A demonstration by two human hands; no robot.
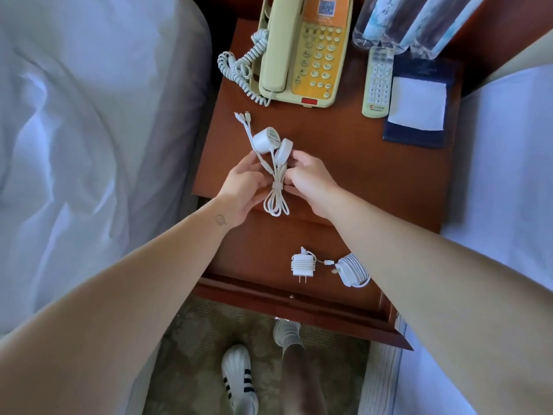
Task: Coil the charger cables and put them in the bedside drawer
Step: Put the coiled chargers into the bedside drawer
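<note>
The white charger cable bundle [276, 202] is hanging over the nightstand's [344, 151] front edge. The left hand [242, 190] and right hand [311, 187] are both pinching it at its tie [277, 186]. Loops are drooping below the grip, and two round adapters [266, 139] are sticking up above it. Nearer the person than the grip, two wrapped chargers [302, 265] are lying in the open drawer [254, 253]. Beyond the grip, a telephone [299, 49] is sitting.

A reddish wooden nightstand [344, 151] sits between a left bed [74, 130] and a right bed [508, 175] (both in white linen). Patterned olive carpet [194, 324] lies below, in soft light.
</note>
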